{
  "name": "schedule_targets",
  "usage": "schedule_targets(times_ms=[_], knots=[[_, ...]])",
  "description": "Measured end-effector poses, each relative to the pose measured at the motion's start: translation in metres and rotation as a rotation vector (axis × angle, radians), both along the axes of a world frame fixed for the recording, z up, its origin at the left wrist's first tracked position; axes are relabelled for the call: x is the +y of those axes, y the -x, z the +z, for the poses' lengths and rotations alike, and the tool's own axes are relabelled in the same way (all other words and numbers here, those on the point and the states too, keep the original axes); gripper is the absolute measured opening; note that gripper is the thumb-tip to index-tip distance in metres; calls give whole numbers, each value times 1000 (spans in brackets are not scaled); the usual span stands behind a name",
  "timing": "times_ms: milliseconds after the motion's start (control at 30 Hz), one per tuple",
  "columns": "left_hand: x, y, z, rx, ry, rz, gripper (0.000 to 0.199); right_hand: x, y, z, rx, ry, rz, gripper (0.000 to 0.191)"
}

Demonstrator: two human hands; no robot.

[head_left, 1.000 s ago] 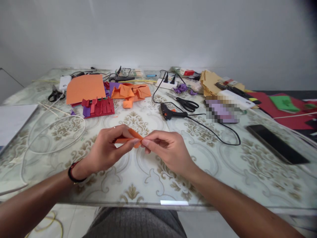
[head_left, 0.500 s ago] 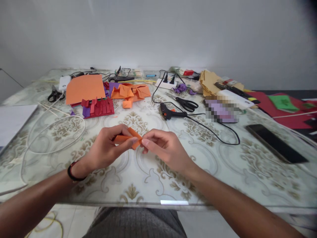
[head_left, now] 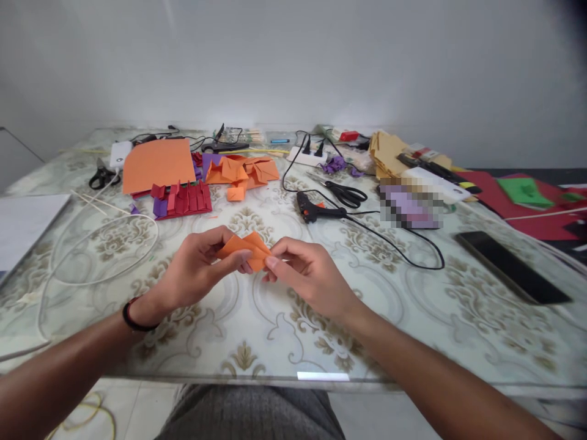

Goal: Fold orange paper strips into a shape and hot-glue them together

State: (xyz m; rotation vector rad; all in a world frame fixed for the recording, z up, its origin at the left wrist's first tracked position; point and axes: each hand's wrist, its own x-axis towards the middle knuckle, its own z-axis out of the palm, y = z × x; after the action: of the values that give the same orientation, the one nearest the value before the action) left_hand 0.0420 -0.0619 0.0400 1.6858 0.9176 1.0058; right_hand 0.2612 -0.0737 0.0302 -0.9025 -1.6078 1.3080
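Between my hands, above the patterned table (head_left: 257, 330), is a folded piece of orange paper (head_left: 250, 247). My left hand (head_left: 202, 263) grips its left part, thumb in front and fingers behind. With thumb and forefinger my right hand (head_left: 307, 269) pinches the paper's right corner. Beyond the hands lie folded orange paper pieces (head_left: 241, 174) and a row of folded red paper pieces (head_left: 183, 198). Orange paper sheets (head_left: 158, 165) lie farther left.
A black glue gun (head_left: 316, 208) with its cord and black scissors (head_left: 346, 192) lie beyond my right hand. A phone (head_left: 511, 266) rests at right, a looped white cable (head_left: 105, 278) at left. A white power strip (head_left: 306, 154) sits near the back.
The orange paper has turned and spread, showing a broader face. My left thumb has shifted slightly on it; both hands keep hold in nearly the same place.
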Motion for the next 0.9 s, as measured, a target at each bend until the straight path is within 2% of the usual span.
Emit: schedule_targets(times_ms=[200, 300, 367, 433, 567, 667, 767, 900], knots=[[-2, 1, -2, 12, 11, -54, 14, -2, 2, 0, -68, -21, 18, 24], [1, 1, -3, -45, -19, -38, 13, -1, 0, -1, -79, -75, -24, 24], [5, 3, -3, -115, -60, -6, 15, 2, -3, -3, -116, -181, -121, 18], [8, 6, -3, -204, -42, 12, 28, 5, -8, -4, -137, -332, -247, 12], [9, 9, -3, -255, 211, -102, 42, 7, -15, -5, -149, -622, -386, 26], [7, 6, -3, -222, 300, -166, 39, 6, -15, -5, -189, -725, -368, 33], [7, 3, -3, -253, 215, -132, 35, 5, -14, -5, -206, -743, -296, 35], [6, 2, -2, -225, 60, -84, 25, 5, -14, -3, -139, -671, -184, 34]])
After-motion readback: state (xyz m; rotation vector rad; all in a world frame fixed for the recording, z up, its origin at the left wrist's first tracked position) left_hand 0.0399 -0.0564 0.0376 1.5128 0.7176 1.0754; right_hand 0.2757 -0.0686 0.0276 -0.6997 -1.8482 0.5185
